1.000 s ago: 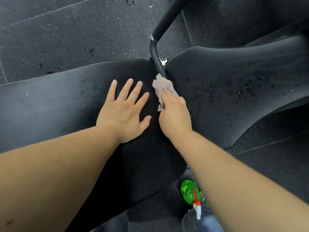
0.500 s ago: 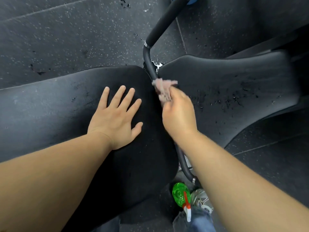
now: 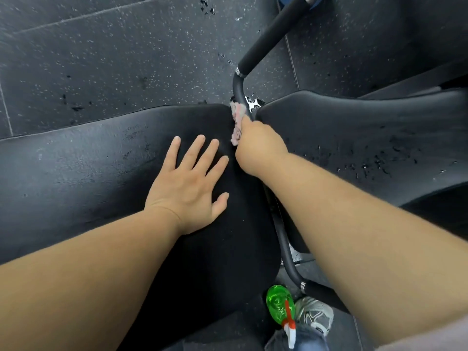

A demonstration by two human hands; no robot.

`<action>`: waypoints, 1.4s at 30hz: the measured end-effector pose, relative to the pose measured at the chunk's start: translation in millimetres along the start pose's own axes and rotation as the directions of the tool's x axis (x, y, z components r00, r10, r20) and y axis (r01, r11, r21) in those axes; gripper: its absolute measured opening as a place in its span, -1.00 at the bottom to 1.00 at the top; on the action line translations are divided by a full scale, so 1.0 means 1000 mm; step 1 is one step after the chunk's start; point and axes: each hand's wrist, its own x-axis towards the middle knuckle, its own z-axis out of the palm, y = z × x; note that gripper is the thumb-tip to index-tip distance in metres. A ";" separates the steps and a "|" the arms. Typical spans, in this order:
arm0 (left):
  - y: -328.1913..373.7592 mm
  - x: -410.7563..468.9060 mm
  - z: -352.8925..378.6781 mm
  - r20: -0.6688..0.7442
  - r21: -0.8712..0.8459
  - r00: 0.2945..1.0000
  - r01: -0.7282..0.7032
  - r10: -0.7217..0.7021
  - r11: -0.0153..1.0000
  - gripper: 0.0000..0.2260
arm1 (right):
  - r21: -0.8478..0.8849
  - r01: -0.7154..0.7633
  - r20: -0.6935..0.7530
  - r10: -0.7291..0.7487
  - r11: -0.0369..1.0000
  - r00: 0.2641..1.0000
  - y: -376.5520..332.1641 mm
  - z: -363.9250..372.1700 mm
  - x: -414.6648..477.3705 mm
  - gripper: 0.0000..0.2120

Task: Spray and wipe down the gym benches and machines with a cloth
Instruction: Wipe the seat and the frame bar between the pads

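My left hand (image 3: 190,186) lies flat with spread fingers on the black bench pad (image 3: 88,173). Just to its right, my right hand (image 3: 260,145) grips a pink cloth (image 3: 238,120) and holds it against the black curved handle bar (image 3: 239,89) in the gap between the two pads. The second black pad (image 3: 354,138) on the right carries scattered spray droplets. A green spray bottle (image 3: 279,304) with a red and white trigger sits low in the view by my leg, untouched.
Dark speckled rubber floor (image 3: 114,54) surrounds the bench, with wet spots near the bar. The bar's thicker foam grip (image 3: 268,36) rises toward the top. My grey shoe (image 3: 314,315) stands beside the bottle, under the bar's lower end (image 3: 291,264).
My right hand has slid the cloth up along the bar toward the bend. The left hand stays flat on the pad. The view has shifted, showing more of the lower bar and my shoe.
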 end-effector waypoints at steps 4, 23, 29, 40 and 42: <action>0.001 0.000 -0.002 0.006 0.014 1.000 0.004 -0.004 1.000 -0.35 | -0.042 -0.038 0.032 0.039 0.998 0.999 0.023 0.035 -0.053 -0.41; 0.002 0.000 -0.002 0.014 0.033 1.000 0.023 -0.024 0.999 -0.33 | 0.252 0.163 -0.260 -0.095 0.954 0.961 0.006 0.003 0.002 -0.42; 0.001 0.000 -0.001 0.007 0.022 1.000 0.010 -0.011 1.000 -0.33 | 0.101 -0.021 -0.165 0.038 0.995 0.985 0.009 0.033 -0.006 -0.51; 0.001 -0.001 -0.003 0.023 0.017 1.000 0.021 -0.021 1.000 -0.34 | -0.017 -0.182 0.112 0.183 0.983 0.977 0.038 0.062 -0.080 -0.50; 0.002 -0.001 -0.002 0.020 0.020 1.000 0.013 -0.014 1.000 -0.34 | -0.056 -0.200 0.159 0.207 0.978 0.965 0.047 0.067 -0.102 -0.52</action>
